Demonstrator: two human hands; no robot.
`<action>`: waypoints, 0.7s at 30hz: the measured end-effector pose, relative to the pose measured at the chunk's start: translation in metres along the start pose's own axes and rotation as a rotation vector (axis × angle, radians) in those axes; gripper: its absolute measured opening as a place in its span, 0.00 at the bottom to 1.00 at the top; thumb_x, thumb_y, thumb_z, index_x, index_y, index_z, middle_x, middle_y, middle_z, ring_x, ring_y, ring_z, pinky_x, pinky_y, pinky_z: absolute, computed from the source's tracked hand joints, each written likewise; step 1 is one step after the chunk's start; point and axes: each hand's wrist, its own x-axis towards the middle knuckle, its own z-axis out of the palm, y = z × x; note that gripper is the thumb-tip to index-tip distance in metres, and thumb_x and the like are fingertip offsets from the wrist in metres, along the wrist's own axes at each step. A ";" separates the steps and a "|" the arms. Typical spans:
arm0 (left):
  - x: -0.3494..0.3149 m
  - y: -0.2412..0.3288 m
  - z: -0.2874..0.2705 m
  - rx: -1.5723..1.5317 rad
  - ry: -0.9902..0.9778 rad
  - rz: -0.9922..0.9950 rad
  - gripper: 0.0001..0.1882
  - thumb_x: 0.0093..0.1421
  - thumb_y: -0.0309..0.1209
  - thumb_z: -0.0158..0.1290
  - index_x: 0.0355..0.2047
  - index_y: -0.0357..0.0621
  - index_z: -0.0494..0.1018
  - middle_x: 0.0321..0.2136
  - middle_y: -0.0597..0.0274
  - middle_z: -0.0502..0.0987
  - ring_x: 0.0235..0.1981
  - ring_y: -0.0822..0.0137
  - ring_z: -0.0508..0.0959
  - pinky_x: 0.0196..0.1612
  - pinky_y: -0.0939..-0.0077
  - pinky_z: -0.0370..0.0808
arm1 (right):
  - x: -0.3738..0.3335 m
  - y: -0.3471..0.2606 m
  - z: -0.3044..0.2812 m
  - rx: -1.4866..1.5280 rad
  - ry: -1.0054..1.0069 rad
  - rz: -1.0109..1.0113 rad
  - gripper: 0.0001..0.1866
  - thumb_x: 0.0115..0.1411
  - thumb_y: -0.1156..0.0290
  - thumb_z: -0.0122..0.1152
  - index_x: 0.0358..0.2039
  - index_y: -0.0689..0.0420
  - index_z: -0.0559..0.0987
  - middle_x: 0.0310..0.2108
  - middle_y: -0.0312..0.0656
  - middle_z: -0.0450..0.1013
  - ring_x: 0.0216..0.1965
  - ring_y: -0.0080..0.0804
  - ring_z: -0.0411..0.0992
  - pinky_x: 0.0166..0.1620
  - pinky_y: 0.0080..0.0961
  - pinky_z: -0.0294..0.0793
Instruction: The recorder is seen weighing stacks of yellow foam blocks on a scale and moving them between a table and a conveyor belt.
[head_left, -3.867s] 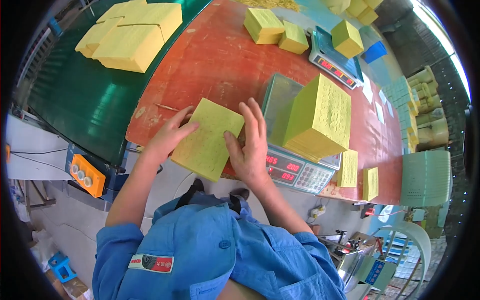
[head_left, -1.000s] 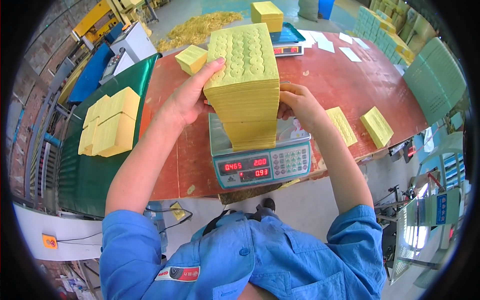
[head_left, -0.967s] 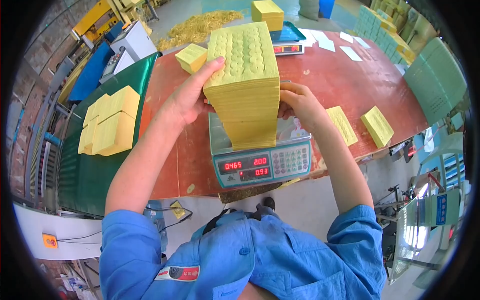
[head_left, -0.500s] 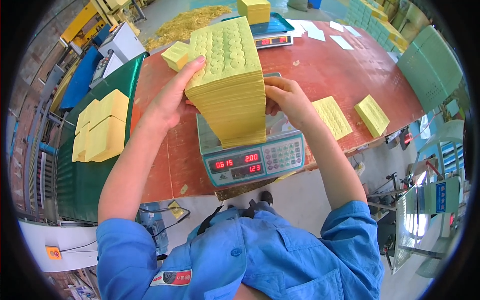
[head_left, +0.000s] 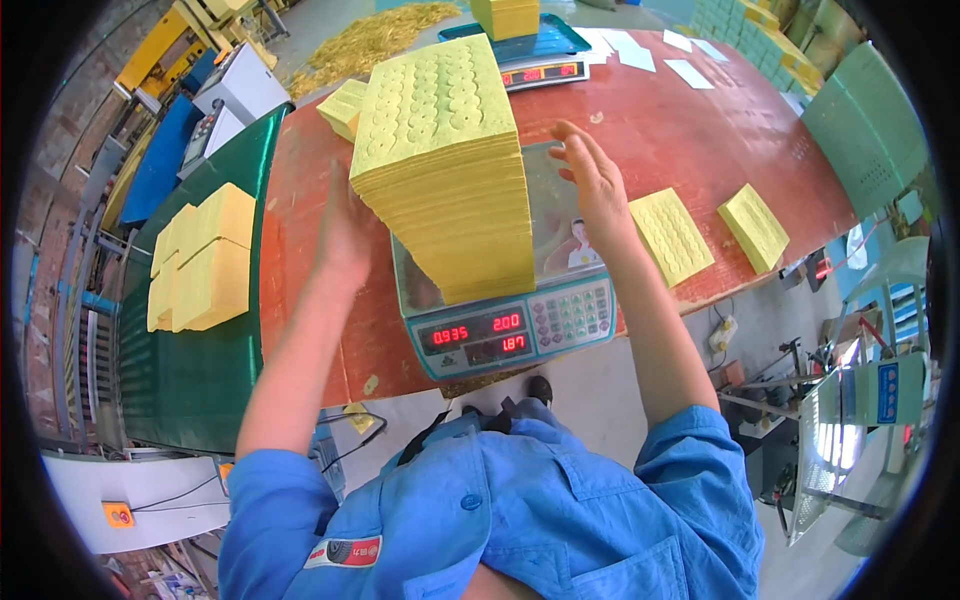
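Note:
A tall stack of yellow paper sheets (head_left: pixel 450 190), its top sheet embossed with rows of round coin shapes, stands on the platform of a digital scale (head_left: pixel 520 335) with red lit figures. Left of the stack is my left hand (head_left: pixel 345 235), slightly blurred, its thumb stretched out and the other fingers partly hidden by the stack. My right hand (head_left: pixel 597 185) hovers over the platform's right side, apart from the stack, with fingers extended and nothing in them.
Smaller yellow stacks lie on the red table: a flat one (head_left: pixel 670 235) and a thicker one (head_left: pixel 755 228) at right, another (head_left: pixel 345 105) behind left. More yellow stacks (head_left: pixel 215 255) sit on a green surface. A second scale (head_left: pixel 545 73) bears yellow paper; white sheets (head_left: pixel 688 73) lie beyond.
Both hands have let go of the stack: the right moved away to the right and opened, the left slid down off its top edge. The scale's lit figures have risen.

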 end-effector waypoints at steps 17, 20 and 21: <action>0.008 -0.059 0.025 -0.364 0.294 -0.018 0.28 0.71 0.48 0.42 0.62 0.42 0.63 0.57 0.61 0.70 0.56 0.67 0.70 0.58 0.65 0.70 | 0.058 0.044 0.037 0.121 -0.135 0.122 0.28 0.69 0.55 0.49 0.64 0.57 0.67 0.62 0.42 0.67 0.62 0.34 0.64 0.60 0.30 0.64; -0.019 -0.075 -0.053 -0.123 0.391 0.144 0.32 0.73 0.51 0.35 0.66 0.40 0.58 0.64 0.57 0.63 0.65 0.63 0.63 0.66 0.63 0.60 | 0.035 0.048 -0.029 0.256 -0.060 0.106 0.23 0.70 0.60 0.48 0.57 0.64 0.72 0.56 0.48 0.72 0.54 0.37 0.73 0.56 0.31 0.69; -0.034 -0.089 -0.086 0.193 0.482 0.119 0.33 0.72 0.51 0.36 0.67 0.39 0.57 0.66 0.54 0.60 0.67 0.60 0.59 0.67 0.63 0.56 | 0.017 0.051 -0.058 0.201 -0.003 0.128 0.21 0.70 0.62 0.48 0.54 0.66 0.74 0.51 0.47 0.75 0.51 0.37 0.75 0.54 0.30 0.71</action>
